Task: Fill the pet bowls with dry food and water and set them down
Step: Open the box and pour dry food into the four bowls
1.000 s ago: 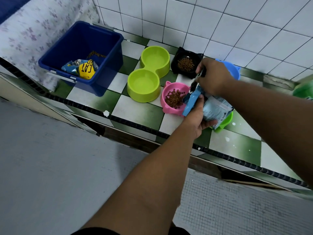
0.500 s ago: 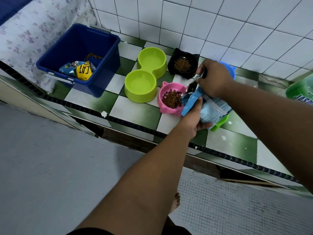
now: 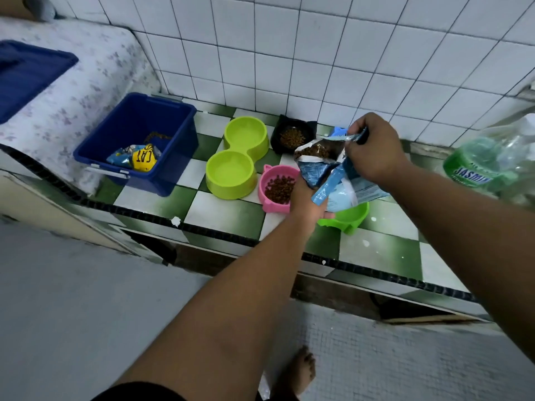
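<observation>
Both hands hold a blue dry-food bag [image 3: 341, 180] with its mouth open and kibble showing inside. My left hand [image 3: 307, 198] grips its lower part, my right hand [image 3: 376, 151] pinches its top edge. The bag hangs over a green bowl [image 3: 351, 218], whose inside is hidden. To the left, a pink bowl [image 3: 275, 188] holds kibble. A black bowl [image 3: 292, 137] with kibble stands by the wall. A lime double bowl [image 3: 237, 157] has both cups empty. A blue bowl [image 3: 340, 131] peeks out behind the bag.
A dark blue bin [image 3: 139, 140] with food packets sits at the left of the green-and-white checkered ledge [image 3: 220, 212]. A clear bottle with a green label [image 3: 489, 166] stands at the right. White tiled wall behind; a bare foot [image 3: 301, 371] on the grey floor below.
The bag has come upright and its mouth has opened wider, with kibble now visible inside. My right hand has lifted the top edge. The camera has tilted up, showing more wall.
</observation>
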The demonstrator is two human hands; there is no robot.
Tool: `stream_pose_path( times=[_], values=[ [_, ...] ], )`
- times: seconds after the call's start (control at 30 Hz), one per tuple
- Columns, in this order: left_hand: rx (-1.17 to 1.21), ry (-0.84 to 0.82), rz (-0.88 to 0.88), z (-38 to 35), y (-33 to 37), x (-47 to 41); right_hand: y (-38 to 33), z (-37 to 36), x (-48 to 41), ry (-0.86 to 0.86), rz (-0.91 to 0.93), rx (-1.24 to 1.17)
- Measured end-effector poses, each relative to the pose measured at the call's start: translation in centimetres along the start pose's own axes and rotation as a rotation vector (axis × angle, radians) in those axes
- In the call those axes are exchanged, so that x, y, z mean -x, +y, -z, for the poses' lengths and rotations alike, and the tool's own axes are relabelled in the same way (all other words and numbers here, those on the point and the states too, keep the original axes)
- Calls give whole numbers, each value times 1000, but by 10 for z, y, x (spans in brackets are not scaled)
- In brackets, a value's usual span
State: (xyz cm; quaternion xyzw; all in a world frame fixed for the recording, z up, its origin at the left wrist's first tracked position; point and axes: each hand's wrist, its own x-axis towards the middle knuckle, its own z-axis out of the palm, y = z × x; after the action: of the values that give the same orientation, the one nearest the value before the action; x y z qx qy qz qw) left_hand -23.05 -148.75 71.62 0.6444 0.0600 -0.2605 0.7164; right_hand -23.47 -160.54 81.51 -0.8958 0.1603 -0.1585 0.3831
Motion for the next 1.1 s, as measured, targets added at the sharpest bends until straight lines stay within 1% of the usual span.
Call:
stream_pose_path(
  times=[0.07,0.23,0.3,0.47,0.63,0.8,0.87,1.0,1.1],
  values=[
    [-14,6,-27,0,6,0,-2,8,2,35,11,-7],
    [128,-23,56,-12,28,9,-6,28,5,62,39,-43],
    [140,-40,65,-19,31,10,-5,38,6,75,33,-59],
    [-24,-80,-98,-43,24,13,1,65,10,106,24,-68],
    [-59,-103,-74,-65,10,16,15,80,15,99,17,1],
    [24,-137,-2,-78,-9,29,24,74,20,10,17,69],
    [69,-162,75,-85,-16,34,31,69,21,-19,26,119],
    [152,-178,192,-99,-37,40,47,62,20,-63,-28,210],
    [237,-159,273,-109,-56,39,55,53,18,-119,-58,249]
  ],
)
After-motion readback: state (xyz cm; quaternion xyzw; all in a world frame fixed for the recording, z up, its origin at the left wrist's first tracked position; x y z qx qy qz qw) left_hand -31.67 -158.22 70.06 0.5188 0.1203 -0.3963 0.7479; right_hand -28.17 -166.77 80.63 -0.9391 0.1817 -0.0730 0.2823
